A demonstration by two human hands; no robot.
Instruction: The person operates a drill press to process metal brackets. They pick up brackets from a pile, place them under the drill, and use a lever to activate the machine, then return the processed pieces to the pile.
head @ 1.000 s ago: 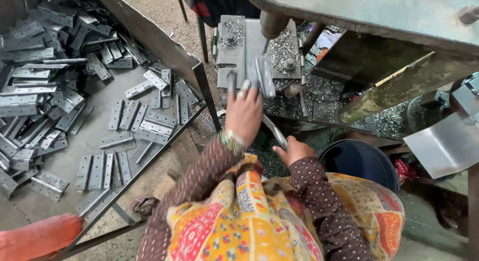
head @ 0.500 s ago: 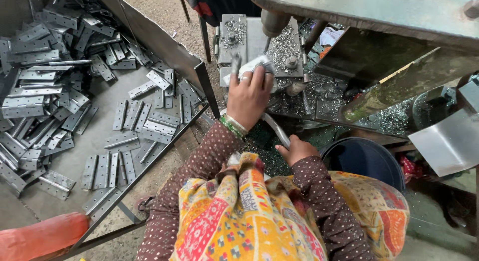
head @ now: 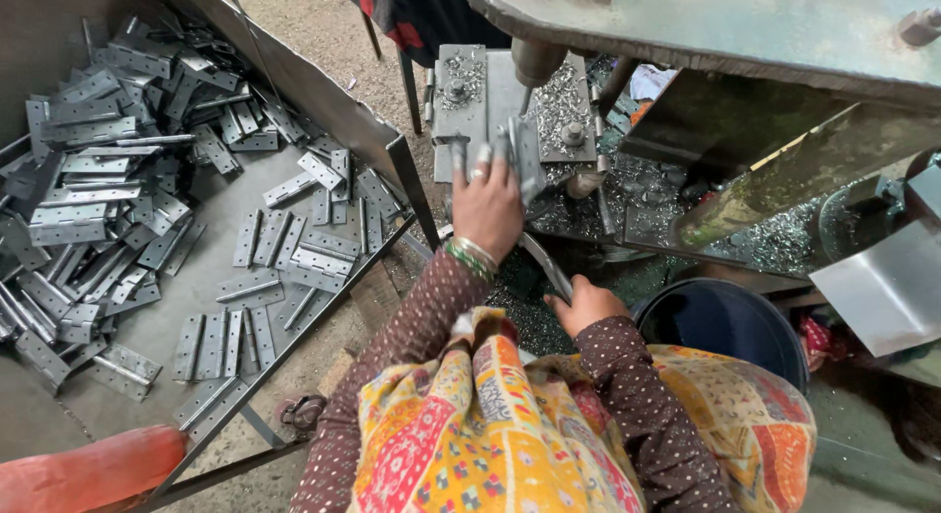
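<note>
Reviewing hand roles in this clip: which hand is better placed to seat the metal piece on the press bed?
Left. The left hand already rests at the press bed, fingers on the metal piece. The right hand sits lower, gripping a curved metal handle.

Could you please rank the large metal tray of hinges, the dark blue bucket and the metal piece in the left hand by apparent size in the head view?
1. Large grey metal tray, much the largest.
2. Round dark blue bucket.
3. Small flat grey metal piece at the left hand, the smallest, partly hidden.
</note>
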